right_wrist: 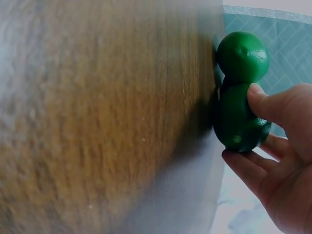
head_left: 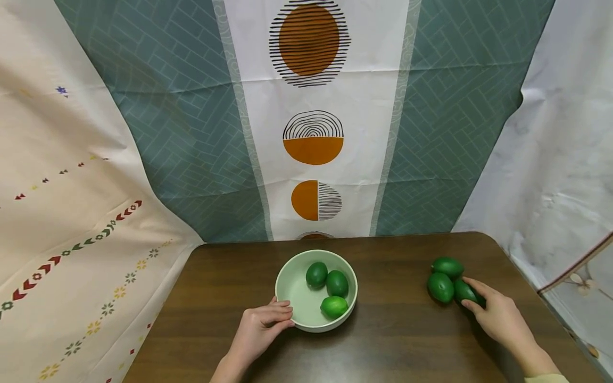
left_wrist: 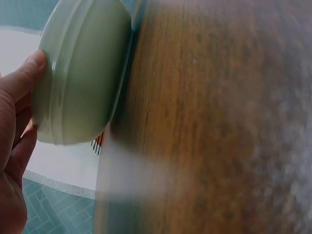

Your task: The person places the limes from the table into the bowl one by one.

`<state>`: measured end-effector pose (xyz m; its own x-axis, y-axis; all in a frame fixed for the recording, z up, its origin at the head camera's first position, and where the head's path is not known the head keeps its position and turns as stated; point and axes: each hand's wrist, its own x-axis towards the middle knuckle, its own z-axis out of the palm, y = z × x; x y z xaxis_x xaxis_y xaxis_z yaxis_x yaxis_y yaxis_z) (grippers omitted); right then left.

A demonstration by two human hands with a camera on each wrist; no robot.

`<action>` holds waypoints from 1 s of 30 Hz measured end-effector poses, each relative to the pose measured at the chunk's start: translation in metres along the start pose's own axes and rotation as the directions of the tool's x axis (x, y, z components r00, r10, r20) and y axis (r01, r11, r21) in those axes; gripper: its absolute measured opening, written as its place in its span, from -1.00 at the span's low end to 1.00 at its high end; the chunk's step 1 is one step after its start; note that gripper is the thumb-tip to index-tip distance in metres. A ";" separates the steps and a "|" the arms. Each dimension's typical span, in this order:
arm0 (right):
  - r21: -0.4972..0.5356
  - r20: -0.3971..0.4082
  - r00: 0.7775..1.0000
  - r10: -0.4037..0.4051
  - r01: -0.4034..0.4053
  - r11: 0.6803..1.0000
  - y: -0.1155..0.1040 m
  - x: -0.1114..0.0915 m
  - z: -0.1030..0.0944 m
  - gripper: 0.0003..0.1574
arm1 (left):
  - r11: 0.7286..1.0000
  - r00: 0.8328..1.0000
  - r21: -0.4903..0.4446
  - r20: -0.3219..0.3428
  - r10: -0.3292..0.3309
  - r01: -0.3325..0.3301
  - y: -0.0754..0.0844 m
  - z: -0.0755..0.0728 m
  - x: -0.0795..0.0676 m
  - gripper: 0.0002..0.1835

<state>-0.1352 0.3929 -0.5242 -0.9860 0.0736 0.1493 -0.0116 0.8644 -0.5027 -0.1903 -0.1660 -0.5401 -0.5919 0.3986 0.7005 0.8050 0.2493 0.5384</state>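
Note:
My left hand (head_left: pixel 264 324) holds the near-left rim of a pale green bowl (head_left: pixel 299 314), thumb at the rim in the left wrist view. Inside the bowl lie two dark green limes and a brighter green lime (head_left: pixel 333 307). At the right, my right hand (head_left: pixel 498 316) grips a dark green lime (right_wrist: pixel 239 117) between thumb and fingers, low over the table. Two more dark green limes, one farther back (head_left: pixel 447 267) and one to the left (head_left: pixel 440 287), sit close beside it.
The dark wooden table (head_left: pixel 383 340) has rounded back corners. A patterned cloth (head_left: pixel 311 96) hangs right behind its far edge, with pale cloths along the left and right sides.

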 end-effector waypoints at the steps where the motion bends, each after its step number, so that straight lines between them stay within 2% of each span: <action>1: -0.003 -0.001 1.000 0.002 -0.002 1.000 0.000 0.000 -0.001 -0.20 | 1.000 1.000 0.000 -0.001 -0.001 0.001 0.000 0.000 0.000 -0.78; 10: -0.044 0.012 0.999 0.038 -0.038 0.998 0.006 0.000 -0.008 -0.16 | 1.000 1.000 -0.002 0.005 -0.011 0.011 0.003 -0.001 0.001 -0.79; 21: -0.053 0.040 0.995 0.093 -0.090 0.994 0.009 -0.003 -0.014 -0.10 | 1.000 1.000 0.018 -0.004 0.017 -0.016 -0.001 -0.001 -0.001 -0.78; 28: -0.053 0.013 0.995 0.099 -0.098 0.994 0.007 -0.006 -0.016 -0.12 | 1.000 1.000 -0.003 0.009 -0.021 0.021 0.001 -0.002 0.000 -0.79; 30: -0.053 0.012 0.995 0.103 -0.102 0.993 0.007 -0.006 -0.017 -0.13 | 1.000 1.000 0.002 0.006 -0.012 0.012 0.001 -0.002 0.000 -0.79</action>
<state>-0.1264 0.4068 -0.5145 -0.9840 0.1561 0.0865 0.0979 0.8774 -0.4696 -0.1896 -0.1675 -0.5386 -0.6010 0.4012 0.6912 0.7981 0.2561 0.5454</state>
